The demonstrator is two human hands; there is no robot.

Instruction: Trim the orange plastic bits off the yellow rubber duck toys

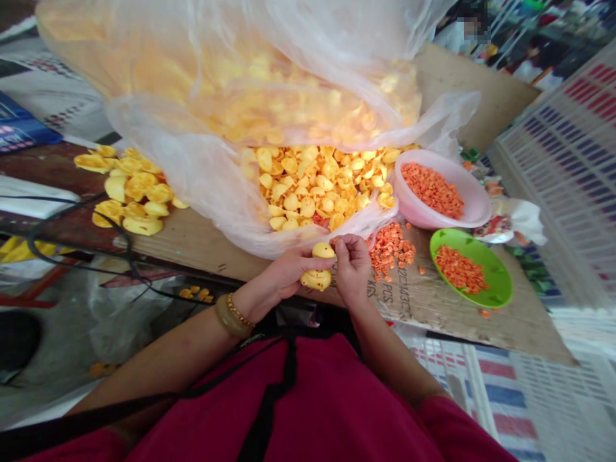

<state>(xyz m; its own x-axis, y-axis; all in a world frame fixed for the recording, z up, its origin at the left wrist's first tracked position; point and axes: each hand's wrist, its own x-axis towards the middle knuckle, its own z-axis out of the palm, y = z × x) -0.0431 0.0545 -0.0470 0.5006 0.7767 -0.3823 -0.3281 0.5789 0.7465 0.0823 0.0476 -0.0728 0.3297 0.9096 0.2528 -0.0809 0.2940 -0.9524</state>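
My left hand is closed on a yellow plastic toy piece with two rounded lobes and small dark holes, the thumb lying across its middle. Close against its right side, my right hand is pinched. A speck of orange shows at those fingertips, too small to make out. Just beyond both hands, many yellow hollow pieces spill from the mouth of a large clear plastic bag. Small orange pieces lie in a loose heap to the right of my right hand.
A pink bowl and a green dish, both with orange pieces, stand at the right on the cardboard. More yellow pieces are piled at the left, beside a black cable. White plastic crates stack up at the right.
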